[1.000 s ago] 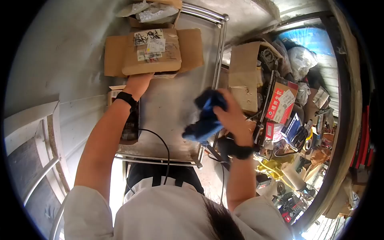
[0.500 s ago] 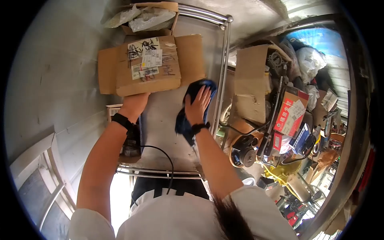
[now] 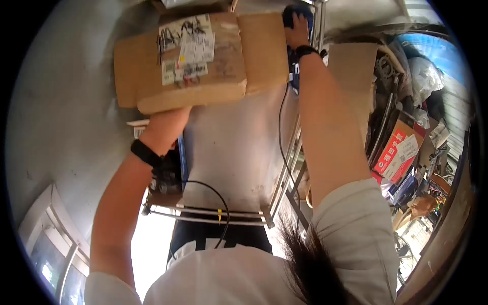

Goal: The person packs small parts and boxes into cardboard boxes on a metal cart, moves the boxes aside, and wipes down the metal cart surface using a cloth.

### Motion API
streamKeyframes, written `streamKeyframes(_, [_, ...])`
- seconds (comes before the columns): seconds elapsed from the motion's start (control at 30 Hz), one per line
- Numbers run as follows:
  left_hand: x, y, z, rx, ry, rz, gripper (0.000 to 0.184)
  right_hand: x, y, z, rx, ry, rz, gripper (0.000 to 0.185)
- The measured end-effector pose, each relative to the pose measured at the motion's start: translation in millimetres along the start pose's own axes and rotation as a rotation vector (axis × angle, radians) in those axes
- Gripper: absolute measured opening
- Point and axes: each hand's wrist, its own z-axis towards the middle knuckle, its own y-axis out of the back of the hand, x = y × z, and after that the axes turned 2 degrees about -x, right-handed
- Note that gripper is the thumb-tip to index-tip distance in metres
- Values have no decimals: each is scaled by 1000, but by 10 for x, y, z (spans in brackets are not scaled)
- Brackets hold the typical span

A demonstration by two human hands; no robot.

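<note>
A cardboard box (image 3: 223,61) with paper labels and handwriting is in front of me, its flaps spread to left and right. My left hand (image 3: 175,118) reaches under its near edge and supports it; the fingers are hidden beneath. At the far right corner of the metal shelf (image 3: 229,147), my right hand (image 3: 299,34) presses on a dark blue cloth (image 3: 290,14), which bunches under the palm and fingers. More of the cloth hangs beside the box's right flap, along the rail.
Metal rails (image 3: 284,188) edge the shelf. A low box of dark items (image 3: 168,178) stands at the left, with a black cable (image 3: 208,187) nearby. To the right are an open carton (image 3: 351,76), a red box (image 3: 396,152) and piled parts. A wall (image 3: 66,112) bounds the left.
My right hand has slid the cloth away from me to the far right corner. The box appears larger and higher in view, my left hand still beneath it. The view has shifted.
</note>
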Motion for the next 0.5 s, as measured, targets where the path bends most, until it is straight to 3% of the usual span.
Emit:
streamKeyframes(0.07, [34,-39,11,-76,-36,-14,35,7,-52,-95,22,188,11,56])
streamKeyframes(0.1, [33,-48,17,-131,-51,-16,35,30,-103,-195,82,179,83,56])
streamKeyframes(0.13, [23,-58,-2,-56,-10,21,30,150,-127,-366,136,165,156,57])
streamKeyframes(0.2, [50,-133,-87,29,-40,-55,43,215,-356,-921,157,36,580,58])
streamKeyframes(0.27, [123,-187,-9,-17,-55,-72,52,490,-222,-1184,88,67,525,57])
streamKeyframes(0.3, [99,-214,-28,-76,-46,-76,53,770,103,-1427,75,161,112,55])
streamKeyframes(0.33, [58,-212,-48,-129,-40,-86,53,807,101,-1631,93,92,99,56])
streamKeyframes(0.4, [-1,-129,-5,42,106,-246,48,975,207,-2043,114,-2,30,58])
streamKeyframes(0.47, [-39,-89,26,62,73,-122,43,1204,363,-2527,111,-20,-12,64])
streamKeyframes(0.5, [-49,-118,16,0,-31,82,40,1251,358,-2771,106,-18,3,67])
